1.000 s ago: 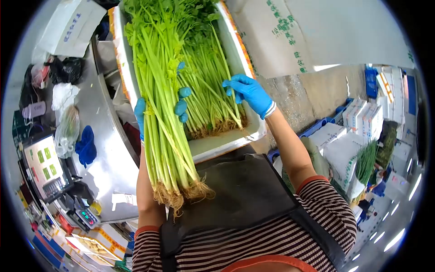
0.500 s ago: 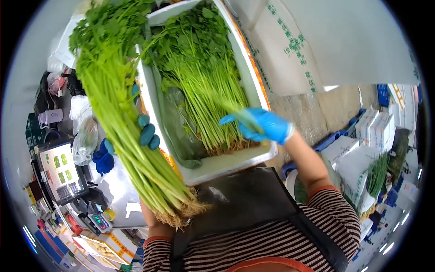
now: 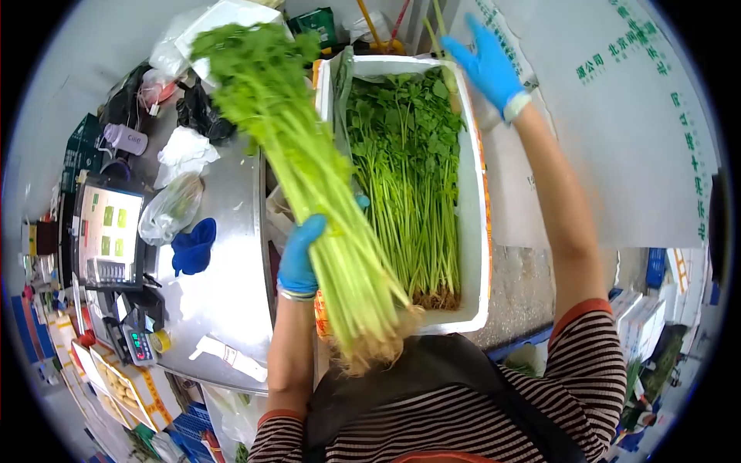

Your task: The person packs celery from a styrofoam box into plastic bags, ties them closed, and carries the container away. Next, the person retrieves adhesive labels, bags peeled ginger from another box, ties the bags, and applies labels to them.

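We appear to be at a separating step, with a leafy bunch (image 3: 309, 170) gathered on one side and loose thin stalks (image 3: 432, 35) parted from it on the other; that is our reading of how things lie. Our left hand (image 3: 302, 255) grips the bunch around its stems, thumb side toward us and fingertips just showing past the far side of the stems; the bunch slants across the left edge of the foam box (image 3: 471, 231), leaves up beyond the far left corner, roots hanging over the near edge by our apron (image 3: 401, 370). More rooted greens (image 3: 409, 201) stand packed inside the box, roots toward its near edge.

Our right hand (image 3: 494, 68) is open, fingers spread, above the far right corner; the thin stalks are just beside it, and blur means we cannot tell whether they touch it. Any further move of the bunch calls for a steady left grip, since its long top could flop; picking from the box calls for the right hand to come back over the edge.

Our left forearm rises close to the body, beside the metal tabletop (image 3: 239, 247); our right arm reaches long and nearly straight, palm turned away from us as far as we can judge.
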Demonstrator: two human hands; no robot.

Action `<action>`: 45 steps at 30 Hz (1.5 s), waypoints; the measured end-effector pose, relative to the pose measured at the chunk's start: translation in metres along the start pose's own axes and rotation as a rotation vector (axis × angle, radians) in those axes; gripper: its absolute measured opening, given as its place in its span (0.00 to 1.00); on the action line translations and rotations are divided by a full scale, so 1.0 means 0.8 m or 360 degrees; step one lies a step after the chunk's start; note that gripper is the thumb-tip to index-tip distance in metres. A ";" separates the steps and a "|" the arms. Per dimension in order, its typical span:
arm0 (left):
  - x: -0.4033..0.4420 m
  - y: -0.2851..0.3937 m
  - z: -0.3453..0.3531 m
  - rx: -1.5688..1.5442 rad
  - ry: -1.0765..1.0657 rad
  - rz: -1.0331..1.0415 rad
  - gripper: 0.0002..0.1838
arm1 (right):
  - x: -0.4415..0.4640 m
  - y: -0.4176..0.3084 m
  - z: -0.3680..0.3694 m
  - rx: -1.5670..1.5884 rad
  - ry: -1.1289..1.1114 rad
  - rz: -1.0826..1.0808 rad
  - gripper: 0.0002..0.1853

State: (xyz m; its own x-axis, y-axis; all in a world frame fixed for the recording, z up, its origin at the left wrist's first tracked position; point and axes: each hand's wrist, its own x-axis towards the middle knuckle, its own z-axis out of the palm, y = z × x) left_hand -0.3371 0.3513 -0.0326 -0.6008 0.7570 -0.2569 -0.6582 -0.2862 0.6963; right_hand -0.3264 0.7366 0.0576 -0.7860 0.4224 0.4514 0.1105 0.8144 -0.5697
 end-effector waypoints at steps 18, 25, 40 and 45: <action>-0.014 -0.146 0.008 0.0053 0.0361 -0.0902 0.18 | -0.476 -0.046 0.019 0.2661 -0.0518 0.2102 0.50; -0.033 -0.146 0.008 -0.0040 0.0393 -0.0955 0.22 | -0.509 -0.044 0.019 0.2154 -0.0334 0.2320 0.50; -0.086 -0.169 -0.035 -0.0088 0.0458 -0.1059 0.23 | -0.477 -0.025 0.028 0.2198 -0.0582 0.2329 0.43; -0.103 -0.157 -0.010 -0.0402 0.0398 -0.1184 0.25 | -0.464 -0.037 0.032 0.1888 -0.0703 0.2001 0.39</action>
State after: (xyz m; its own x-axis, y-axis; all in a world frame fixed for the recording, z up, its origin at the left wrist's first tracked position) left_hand -0.2086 0.3205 -0.1047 -0.0309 0.6560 -0.7541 -0.9884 0.0923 0.1208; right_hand -0.0534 0.5454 -0.1111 -0.6931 0.2131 -0.6886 0.4164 -0.6615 -0.6238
